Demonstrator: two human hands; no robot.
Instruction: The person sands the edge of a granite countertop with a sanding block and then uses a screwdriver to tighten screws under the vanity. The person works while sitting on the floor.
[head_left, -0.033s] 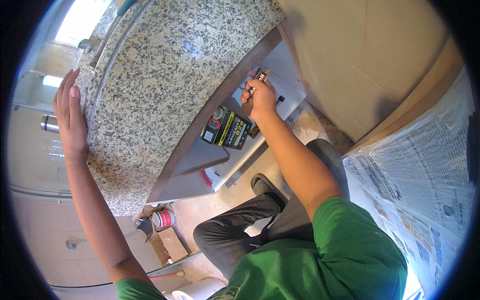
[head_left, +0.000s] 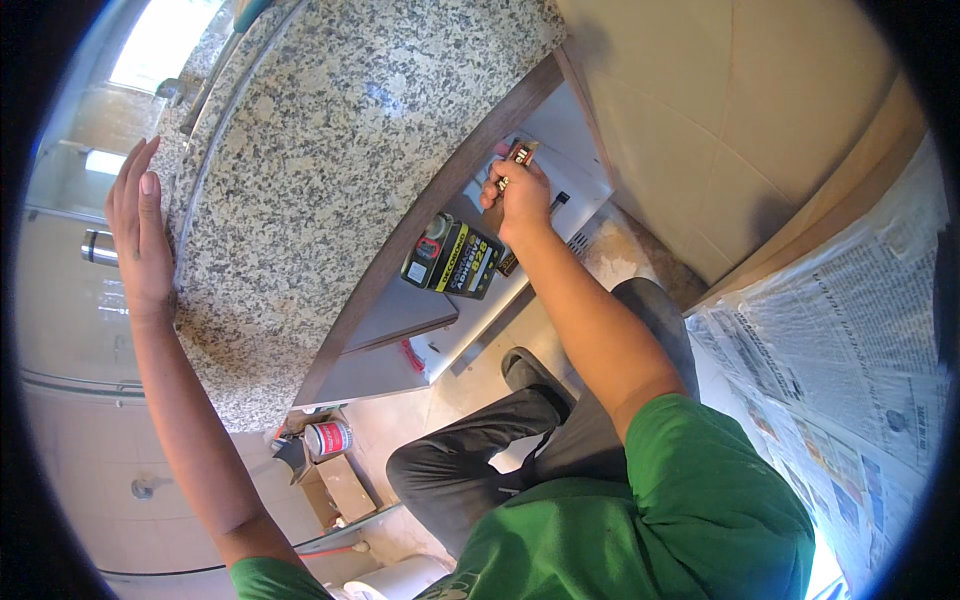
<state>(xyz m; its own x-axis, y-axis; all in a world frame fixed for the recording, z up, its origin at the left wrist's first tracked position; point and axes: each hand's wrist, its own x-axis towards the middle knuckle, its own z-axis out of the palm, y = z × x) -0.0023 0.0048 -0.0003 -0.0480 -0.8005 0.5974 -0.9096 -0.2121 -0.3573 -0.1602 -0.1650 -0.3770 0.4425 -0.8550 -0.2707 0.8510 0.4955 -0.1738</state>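
My left hand (head_left: 140, 230) rests at the far-left edge of the speckled granite countertop (head_left: 330, 160), its fingers stretched out and holding nothing. My right hand (head_left: 522, 203) is closed around a small brown printed packet (head_left: 520, 153) inside the open space under the counter. Its exact kind is hard to make out, as the fingers cover part of it. Just left of that hand stands a black and yellow adhesive can (head_left: 455, 262) on the white cabinet shelf. A second dark printed container (head_left: 508, 263) is partly hidden behind my right wrist.
A small red item (head_left: 412, 355) lies on the cabinet's lower shelf. On the floor at lower left sit a white and red tin (head_left: 328, 438) and a cardboard box (head_left: 345, 488). Newspaper sheets (head_left: 840, 360) cover a surface at right, beside a tiled wall (head_left: 720, 120).
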